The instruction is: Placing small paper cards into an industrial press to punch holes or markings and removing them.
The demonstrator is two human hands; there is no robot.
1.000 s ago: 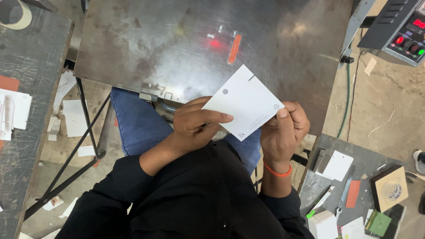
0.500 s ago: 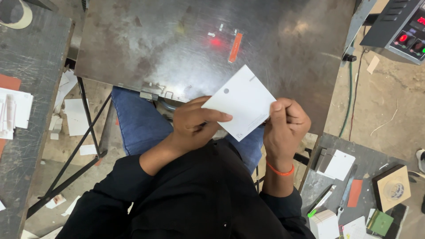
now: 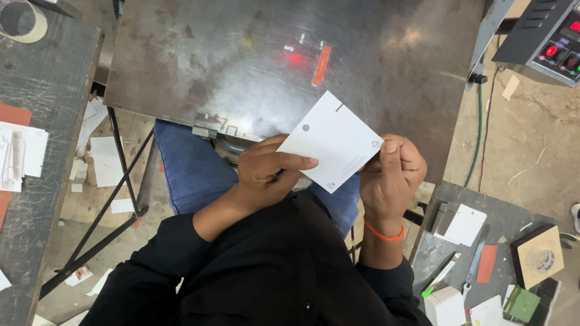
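Observation:
A white square card (image 3: pixel 333 140) with a small grey dot and a short slit at its top edge is held over my lap, just in front of the steel table's near edge. My left hand (image 3: pixel 267 171) pinches its lower left edge with thumb on top. My right hand (image 3: pixel 390 174), with an orange band at the wrist, grips the card's right corner with the thumb pressed on it. The card is tilted like a diamond. Behind it lies the bare steel table (image 3: pixel 241 60) with a red light spot (image 3: pixel 295 58) and a small orange strip (image 3: pixel 321 57).
A scratched grey bench (image 3: pixel 42 121) at left carries white cards and a tape roll (image 3: pixel 23 19). At right, a low grey stand (image 3: pixel 459 259) holds white cards, a pen, an orange strip and small boxes. A control box (image 3: pixel 544 33) sits top right. Paper scraps litter the floor.
The card has shifted slightly up and right with both hands; my right thumb now presses nearer its right corner. Both grips stay as they were.

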